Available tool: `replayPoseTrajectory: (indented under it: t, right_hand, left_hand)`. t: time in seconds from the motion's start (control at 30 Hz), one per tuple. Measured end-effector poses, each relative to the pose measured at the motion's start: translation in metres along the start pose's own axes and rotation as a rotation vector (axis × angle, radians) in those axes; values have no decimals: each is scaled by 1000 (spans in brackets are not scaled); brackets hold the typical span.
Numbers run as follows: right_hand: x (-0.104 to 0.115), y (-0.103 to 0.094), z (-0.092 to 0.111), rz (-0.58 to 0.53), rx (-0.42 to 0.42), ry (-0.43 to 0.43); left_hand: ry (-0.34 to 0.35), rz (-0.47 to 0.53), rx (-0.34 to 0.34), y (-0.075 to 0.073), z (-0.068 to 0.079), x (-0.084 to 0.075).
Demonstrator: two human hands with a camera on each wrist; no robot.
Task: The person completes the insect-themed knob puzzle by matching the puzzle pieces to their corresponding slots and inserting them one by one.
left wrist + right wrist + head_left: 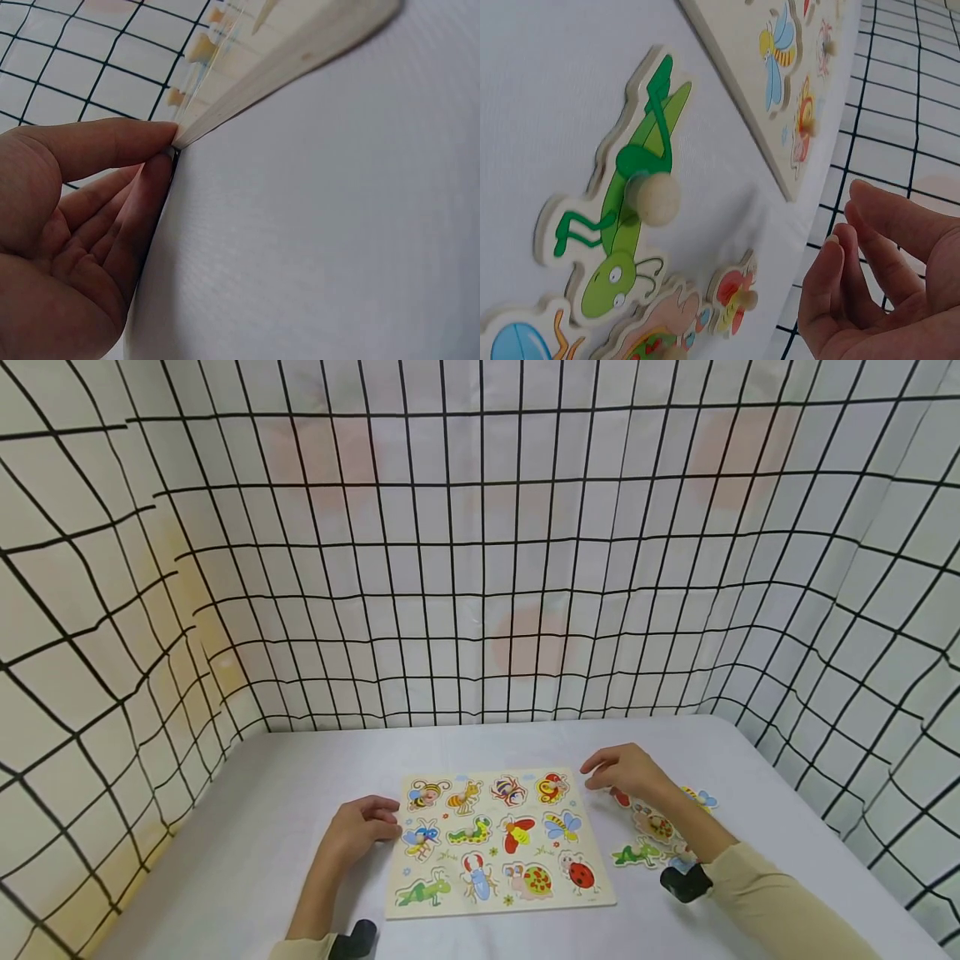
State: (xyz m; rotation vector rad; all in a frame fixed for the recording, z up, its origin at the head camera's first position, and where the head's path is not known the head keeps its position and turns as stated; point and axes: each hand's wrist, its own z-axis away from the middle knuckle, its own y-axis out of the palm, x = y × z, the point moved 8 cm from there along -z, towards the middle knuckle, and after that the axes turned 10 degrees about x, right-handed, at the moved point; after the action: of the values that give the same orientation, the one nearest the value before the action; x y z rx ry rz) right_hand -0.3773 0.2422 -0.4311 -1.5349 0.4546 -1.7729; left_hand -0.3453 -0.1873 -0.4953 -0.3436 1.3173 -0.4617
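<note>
A wooden insect puzzle board (491,852) lies flat on the white table. My left hand (362,828) is at its left edge, the thumb and a finger pinching that edge in the left wrist view. Beyond the board's far right corner my right hand (626,772) hovers with loosely bent fingers, holding nothing. Knobbed pieces such as the spider (825,46) sit in the board's far row, while the blue-winged bee (778,64) shape shows as a recess without a knob. Below the right hand and forearm lie loose pieces, among them a green grasshopper (619,217) and a snail (654,825).
A loose red-winged piece (731,300), a blue beetle piece (521,343) and another blue-winged piece (701,797) lie to the right, partly covered by the right arm. White walls with a black grid (480,568) enclose the table's back and sides.
</note>
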Motion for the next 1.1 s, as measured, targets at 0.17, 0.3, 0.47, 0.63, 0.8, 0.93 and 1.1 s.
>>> replayPoseTrajectory:
  t: [0.17,0.3,0.47,0.63,0.8,0.93,1.1]
  right_hand:
    - [-9,-8,1,-1,-9,1]
    - [-18,-12,-1,-12,-12,16]
    - [-28,-17,-3,-31,-25,34]
    - [-37,-21,-4,-57,-34,54]
    - [-42,-24,-2,-70,-42,61]
    - [-47,-25,-3,-85,-49,65]
    - [-55,-25,-4,-70,-46,87]
  left_hand:
    - [0,-4,3,0,-1,1]
    - [3,-6,4,0,-2,2]
    - [2,-1,-1,0,-3,2]
    - [6,1,0,1,-2,1]
    - [14,-1,2,0,0,-1]
    - [22,-4,2,0,0,-1]
    - [21,-7,3,-1,-1,0]
